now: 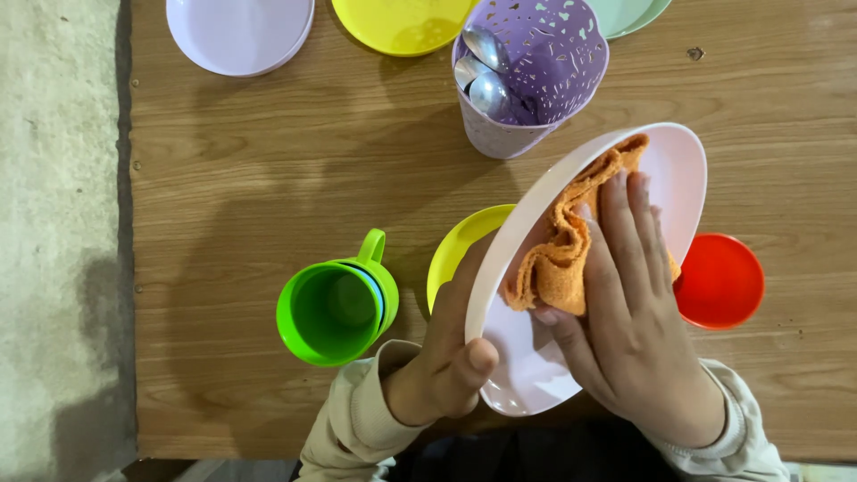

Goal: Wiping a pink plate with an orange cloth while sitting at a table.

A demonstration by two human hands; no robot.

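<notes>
A perforated lilac plastic holder (536, 76) at twelve o'clock holds metal spoons (486, 76), while the left hand (446, 357) pinches a tilted pale pink plastic plate (536, 366) at centre, right hand (629, 330) fingers together pressing a crumpled orange cloth (558, 259) inside.

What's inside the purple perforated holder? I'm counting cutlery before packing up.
Inside the purple holder, at least two metal spoon bowls show at its left side. Their handles and anything deeper are covered by the holder's wall, so an exact count isn't possible.
</notes>
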